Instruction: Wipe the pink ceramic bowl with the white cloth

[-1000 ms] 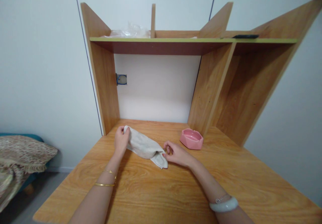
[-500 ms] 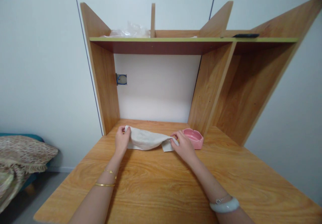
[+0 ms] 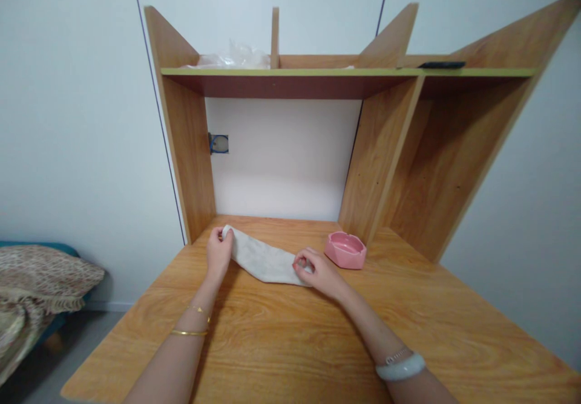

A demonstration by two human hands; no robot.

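A pale grey-white cloth (image 3: 265, 261) stretches between my two hands, just above the wooden desk (image 3: 272, 337). My left hand (image 3: 219, 254) pinches its upper left corner. At the cloth's right end is my right hand (image 3: 318, 273), closed with thumb and fingertips together on the fabric. The cloth slopes down from left to right, its lower edge near the desk top. A pink faceted ashtray (image 3: 345, 251) sits on the desk just beyond my right hand, not touched by it.
A wooden shelf unit (image 3: 290, 72) rises at the back of the desk. On it lie a crumpled clear plastic bag (image 3: 236, 57) and a dark flat object (image 3: 442, 65). A wall socket opening (image 3: 220, 144) shows behind. Patterned fabric (image 3: 40, 277) hangs at the far left.
My right hand has moved left and slightly down, away from the ashtray. The cloth's right end has come down with it, and its hanging corner no longer shows.
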